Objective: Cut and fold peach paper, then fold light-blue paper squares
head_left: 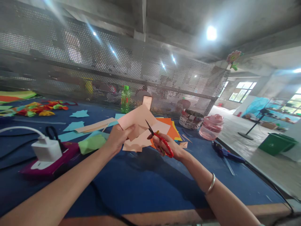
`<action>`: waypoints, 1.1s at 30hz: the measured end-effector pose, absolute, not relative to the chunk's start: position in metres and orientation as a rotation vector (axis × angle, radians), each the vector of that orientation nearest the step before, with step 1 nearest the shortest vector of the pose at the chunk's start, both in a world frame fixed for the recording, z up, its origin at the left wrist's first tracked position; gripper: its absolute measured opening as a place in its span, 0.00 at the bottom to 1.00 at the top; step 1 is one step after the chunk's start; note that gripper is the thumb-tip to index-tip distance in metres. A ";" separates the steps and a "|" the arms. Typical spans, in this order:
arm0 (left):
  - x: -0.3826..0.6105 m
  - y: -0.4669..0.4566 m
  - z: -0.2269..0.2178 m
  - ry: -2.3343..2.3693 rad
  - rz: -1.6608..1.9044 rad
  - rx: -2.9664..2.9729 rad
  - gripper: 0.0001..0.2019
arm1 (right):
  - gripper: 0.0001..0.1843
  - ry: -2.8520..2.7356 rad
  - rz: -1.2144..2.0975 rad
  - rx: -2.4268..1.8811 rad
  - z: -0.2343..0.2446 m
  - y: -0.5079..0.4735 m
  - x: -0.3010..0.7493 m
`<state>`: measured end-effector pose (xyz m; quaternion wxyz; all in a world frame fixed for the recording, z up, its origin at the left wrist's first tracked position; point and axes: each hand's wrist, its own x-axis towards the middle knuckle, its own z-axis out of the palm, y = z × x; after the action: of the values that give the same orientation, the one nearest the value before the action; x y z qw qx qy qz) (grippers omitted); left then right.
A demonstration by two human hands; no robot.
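Observation:
My left hand (118,136) is closed on a sheet of peach paper (137,121), holding it up above the blue table (145,185). Its thumb presses on the sheet's lower left part. My right hand (168,147) grips red-handled scissors (160,139) by the loops. The open blades point up and left and meet the right edge of the peach paper. More peach and orange paper (168,125) lies on the table just behind the hands. A metal bangle (211,183) is on my right wrist.
A white charger (45,149) on a magenta box (50,163) sits at left with cables. Coloured paper scraps (35,108) lie far left. A green bottle (125,99), woven basket (190,119), pink jar (211,127) and blue glue gun (224,153) stand behind and right. Perforated metal screen behind.

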<state>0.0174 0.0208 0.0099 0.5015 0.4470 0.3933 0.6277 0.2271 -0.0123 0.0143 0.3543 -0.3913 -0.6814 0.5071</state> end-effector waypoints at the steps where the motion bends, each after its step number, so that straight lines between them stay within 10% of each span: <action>1: 0.018 0.020 0.010 0.943 1.514 1.086 0.27 | 0.32 -1.760 1.310 -1.012 0.014 -0.012 0.227; 33: 0.021 0.014 0.020 0.937 1.503 1.018 0.25 | 0.23 -1.699 1.325 -1.129 0.007 -0.004 0.229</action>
<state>0.0210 0.0145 0.0200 0.5224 0.4249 0.3910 0.6273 0.2289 -0.0039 0.0073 0.3472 -0.4352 -0.6550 0.5109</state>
